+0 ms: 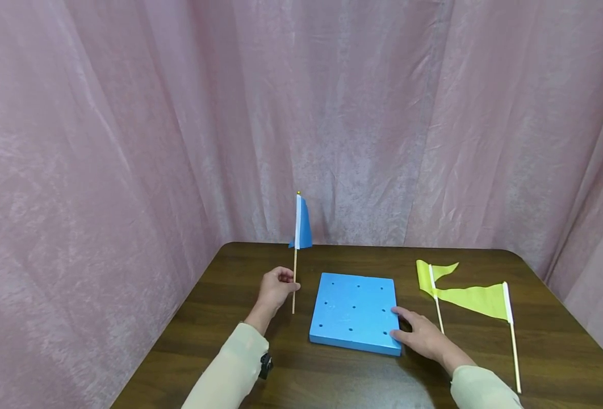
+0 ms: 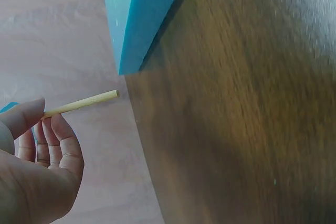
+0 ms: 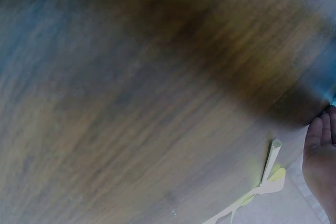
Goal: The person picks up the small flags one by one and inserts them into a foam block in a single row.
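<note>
Thumb and fingers of my left hand (image 1: pixel 277 289) pinch the wooden stick of a small blue flag (image 1: pixel 305 224), held upright to the left of a blue board. In the left wrist view the bare lower end of the stick (image 2: pixel 86 102) juts past the fingertips. The square blue board (image 1: pixel 344 315) has several small holes in its top and lies flat on the table. My right hand (image 1: pixel 426 335) touches the board's right edge with its fingertips, fingers nearly straight. At the margin of the right wrist view, only part of that hand (image 3: pixel 321 156) shows.
Two yellow flags lie on the brown wooden table (image 1: pixel 220 307) right of the board: one yellow flag (image 1: pixel 426 278) behind my right hand, another yellow flag (image 1: pixel 480 300) farther right with its stick toward me. A pink curtain (image 1: pixel 357 125) hangs behind the table and along its sides.
</note>
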`<state>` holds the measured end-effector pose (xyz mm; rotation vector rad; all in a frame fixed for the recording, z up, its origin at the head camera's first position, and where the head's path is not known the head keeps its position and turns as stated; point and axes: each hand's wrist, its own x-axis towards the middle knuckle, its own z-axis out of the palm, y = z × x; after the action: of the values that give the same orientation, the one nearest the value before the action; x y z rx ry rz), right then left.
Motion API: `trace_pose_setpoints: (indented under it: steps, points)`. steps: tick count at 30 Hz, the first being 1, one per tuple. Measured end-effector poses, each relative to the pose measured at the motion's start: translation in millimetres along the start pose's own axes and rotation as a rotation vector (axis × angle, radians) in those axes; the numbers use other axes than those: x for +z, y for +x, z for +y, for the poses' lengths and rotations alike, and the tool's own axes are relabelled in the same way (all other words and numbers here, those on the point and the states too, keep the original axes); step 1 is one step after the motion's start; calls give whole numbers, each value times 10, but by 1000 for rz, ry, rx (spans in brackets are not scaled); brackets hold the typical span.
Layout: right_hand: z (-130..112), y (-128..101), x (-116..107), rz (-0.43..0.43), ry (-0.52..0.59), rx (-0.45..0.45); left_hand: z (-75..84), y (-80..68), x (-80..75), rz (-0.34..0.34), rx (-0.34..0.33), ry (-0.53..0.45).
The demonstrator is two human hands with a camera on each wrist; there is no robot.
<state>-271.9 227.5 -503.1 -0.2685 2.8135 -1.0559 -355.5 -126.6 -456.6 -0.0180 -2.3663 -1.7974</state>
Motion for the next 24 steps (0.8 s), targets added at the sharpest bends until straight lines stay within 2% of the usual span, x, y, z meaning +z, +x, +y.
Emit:
trace_pose_setpoints:
  steps: [6,17,24]
  points:
    - [1,5,2,-1,-2,1,-1,-52,86,-40,-9,-71]
    - [12,9,3,1,1,-13,48,-169,217,-111,-11,-52]
    - [14,9,7,2,-6,-5,70,-237,272,-161,-30,-74]
